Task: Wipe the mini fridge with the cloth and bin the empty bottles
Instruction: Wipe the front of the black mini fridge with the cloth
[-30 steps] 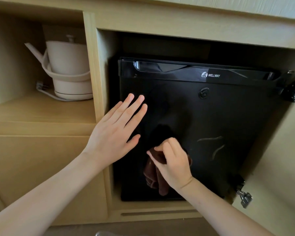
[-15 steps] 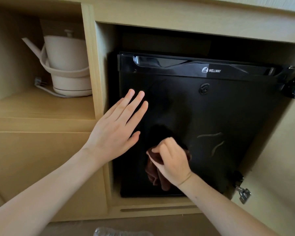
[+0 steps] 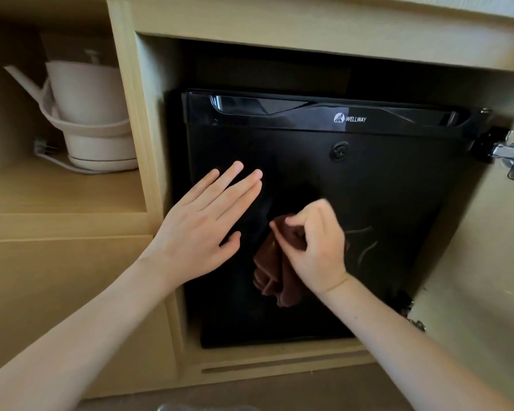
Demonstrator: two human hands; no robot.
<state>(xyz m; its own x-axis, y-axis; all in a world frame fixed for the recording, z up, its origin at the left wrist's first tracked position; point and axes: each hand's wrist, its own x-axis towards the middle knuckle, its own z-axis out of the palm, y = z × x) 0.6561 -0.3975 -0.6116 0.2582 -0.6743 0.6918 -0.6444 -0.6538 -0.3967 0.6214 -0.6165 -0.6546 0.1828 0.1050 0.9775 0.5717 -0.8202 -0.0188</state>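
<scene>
Wiping looks underway: the right hand [image 3: 315,247] pinches a crumpled dark-brown cloth [image 3: 275,274] against the glossy black mini fridge door [image 3: 398,203], while the left hand [image 3: 202,229], fingers spread, lies just beside it, leftward.

One readable marking only: "WELLWAY" in white capitals, with a small white logo emblem just left of it, printed on the glossy top band of the black mini fridge [image 3: 398,179] door, right of centre, above the round lock [image 3: 339,151]. No other text, numbers or labels legible anywhere else.
</scene>
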